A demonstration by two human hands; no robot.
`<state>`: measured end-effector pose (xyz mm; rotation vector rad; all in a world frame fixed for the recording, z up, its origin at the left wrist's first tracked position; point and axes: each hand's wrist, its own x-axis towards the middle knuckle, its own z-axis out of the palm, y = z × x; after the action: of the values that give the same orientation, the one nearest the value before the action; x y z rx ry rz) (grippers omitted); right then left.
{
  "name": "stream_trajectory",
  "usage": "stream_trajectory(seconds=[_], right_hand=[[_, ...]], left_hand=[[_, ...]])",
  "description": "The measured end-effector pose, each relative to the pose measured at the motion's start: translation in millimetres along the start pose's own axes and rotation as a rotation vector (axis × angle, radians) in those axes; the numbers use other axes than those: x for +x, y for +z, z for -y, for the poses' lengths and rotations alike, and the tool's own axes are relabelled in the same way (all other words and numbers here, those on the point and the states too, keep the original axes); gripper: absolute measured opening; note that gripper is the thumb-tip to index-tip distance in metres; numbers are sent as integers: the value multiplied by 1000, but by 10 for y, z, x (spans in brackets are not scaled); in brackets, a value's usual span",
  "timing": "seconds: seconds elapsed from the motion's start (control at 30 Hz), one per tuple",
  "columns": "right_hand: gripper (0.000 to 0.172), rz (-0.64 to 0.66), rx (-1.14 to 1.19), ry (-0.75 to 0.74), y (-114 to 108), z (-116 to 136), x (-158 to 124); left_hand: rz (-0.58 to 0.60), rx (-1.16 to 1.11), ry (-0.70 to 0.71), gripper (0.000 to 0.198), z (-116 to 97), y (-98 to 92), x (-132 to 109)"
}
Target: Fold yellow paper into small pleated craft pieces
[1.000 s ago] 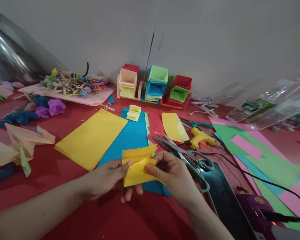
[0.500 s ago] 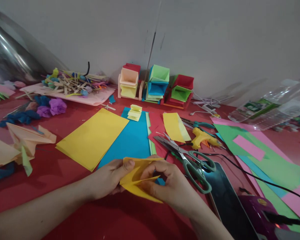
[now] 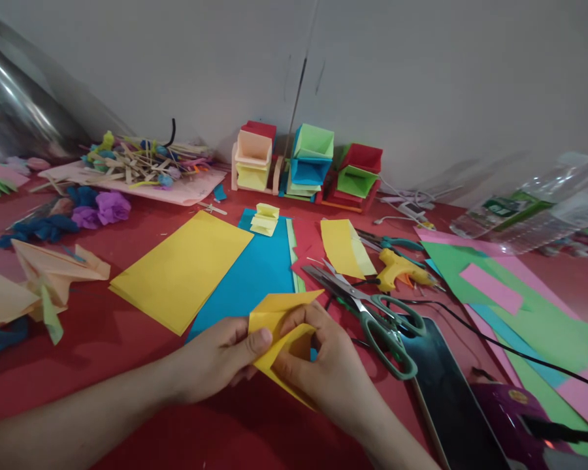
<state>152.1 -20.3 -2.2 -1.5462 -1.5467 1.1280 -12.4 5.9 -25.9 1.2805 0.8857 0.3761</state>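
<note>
A folded yellow paper is held between my two hands above the red table, near its front edge. My left hand pinches its left side, thumb on top and fingers beneath. The thumb and fingers of my right hand are closed on a flap on its right side, which stands up from the rest. Beyond my hands a blue sheet lies flat, with a small folded pale yellow piece on it. Yellow sheets lie to the left.
Scissors, a yellow glue gun and a phone lie at the right, beside coloured sheets. Folded paper boxes stand at the wall. Sticks and paper flowers are at the left, clear bottles far right.
The yellow paper has been turned and tilted up, and its right flap now stands more upright. My left thumb has moved slightly right and down on it. Both hands still hold the paper.
</note>
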Motion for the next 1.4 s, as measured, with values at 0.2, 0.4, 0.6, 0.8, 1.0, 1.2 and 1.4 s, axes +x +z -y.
stream_trajectory(seconds=[0.2,0.4,0.6,0.8,1.0,1.2,1.4], right_hand=[[28,-47,-66,-106,-58,-45,8],[47,-278,-170,-311,-154,-62,0],[13,-318,-396,-600,-212,-4,-53],[26,-365,-540,-634,-73,-3,-66],[17,-372,-612,-712,-68,8,-68],[14,-319,-585,-568,-38,-22,-61],[21,-119,-458,-275,-16,-90,-90]], left_hand=[[42,-155,-38,43,-5,-48,48],[34,-395,-143,35,-37,-61,71],[-111,-387,-79,22,-69,-75,114],[-165,-151,41,40,2,-65,139],[-160,-68,82,46,77,-75,141],[-201,42,54,42,45,-98,150],[-301,55,43,35,-34,-105,137]])
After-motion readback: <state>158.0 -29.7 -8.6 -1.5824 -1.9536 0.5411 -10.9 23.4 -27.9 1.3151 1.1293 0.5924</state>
